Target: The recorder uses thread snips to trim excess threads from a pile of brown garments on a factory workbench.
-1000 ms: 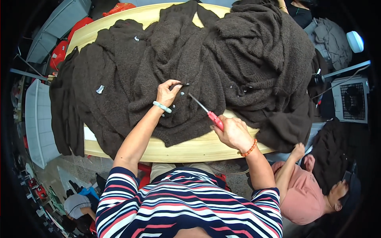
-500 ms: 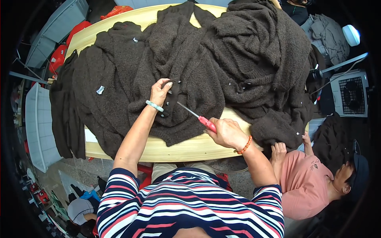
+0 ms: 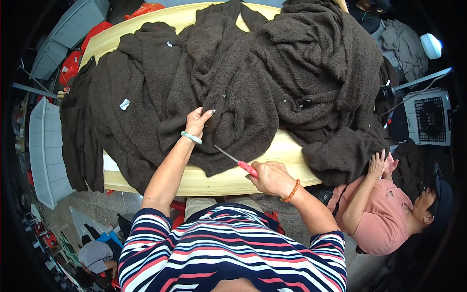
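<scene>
A dark brown knit cardigan (image 3: 243,112) lies heaped before me, small shiny buttons along its edge. My left hand (image 3: 198,121) pinches that edge between thumb and fingertips, close to a button (image 3: 212,112). Another button (image 3: 224,96) shows just beyond. In my right hand (image 3: 273,178), a screwdriver (image 3: 247,168) with a red handle and thin metal shaft is gripped. Its tip points to the far left, just short of my left hand and over the knit's near part. Whether the tip touches the cloth, I cannot tell.
More dark knitwear (image 3: 311,63) covers much of the pale wooden table (image 3: 151,184). At the right, a co-worker in a pink top (image 3: 379,219) has both hands by a knit garment. White bins (image 3: 46,151) stand left; a fan-like white unit (image 3: 428,117) stands right.
My left hand has shifted nearer along the cardigan's edge. My right hand has drawn slightly back toward me with the screwdriver. The co-worker's hands have come together farther right.
</scene>
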Motion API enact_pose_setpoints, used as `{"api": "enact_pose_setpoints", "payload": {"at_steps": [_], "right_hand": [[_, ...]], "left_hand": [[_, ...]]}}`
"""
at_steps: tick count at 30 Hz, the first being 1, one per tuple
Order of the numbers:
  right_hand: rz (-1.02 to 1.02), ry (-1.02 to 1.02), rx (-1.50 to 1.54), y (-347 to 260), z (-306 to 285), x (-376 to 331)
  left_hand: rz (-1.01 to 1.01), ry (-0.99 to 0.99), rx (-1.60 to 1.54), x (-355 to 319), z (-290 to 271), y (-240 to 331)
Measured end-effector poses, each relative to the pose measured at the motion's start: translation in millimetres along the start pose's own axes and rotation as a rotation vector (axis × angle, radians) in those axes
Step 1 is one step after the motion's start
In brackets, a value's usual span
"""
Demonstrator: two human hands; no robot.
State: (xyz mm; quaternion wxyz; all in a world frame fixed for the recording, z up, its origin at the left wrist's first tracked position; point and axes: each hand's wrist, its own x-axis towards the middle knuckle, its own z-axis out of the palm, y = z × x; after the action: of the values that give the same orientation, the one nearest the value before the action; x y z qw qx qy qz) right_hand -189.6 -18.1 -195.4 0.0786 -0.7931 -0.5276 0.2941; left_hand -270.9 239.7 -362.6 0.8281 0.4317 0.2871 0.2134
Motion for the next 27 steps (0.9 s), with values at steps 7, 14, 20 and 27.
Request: {"api": "enact_pose_setpoints", "payload": {"at_steps": [7,14,20,27], "right_hand": [[0.101,0.047,0.058,0,-12,0],[0.117,0.055,0.080,-5,-1,-3],[0.075,0.085,0.077,-6,1,-5],[-0.064,-0.087,0.020,-12,11,-9]], "left_hand": [[0.364,0.147,1.146,-43,-33,-16],[0.546,0.156,1.659,-71,-20,9],[0.507,0.109,1.589,-76,-46,8],[0.623,0.132,1.026,-83,-11,10]]}}
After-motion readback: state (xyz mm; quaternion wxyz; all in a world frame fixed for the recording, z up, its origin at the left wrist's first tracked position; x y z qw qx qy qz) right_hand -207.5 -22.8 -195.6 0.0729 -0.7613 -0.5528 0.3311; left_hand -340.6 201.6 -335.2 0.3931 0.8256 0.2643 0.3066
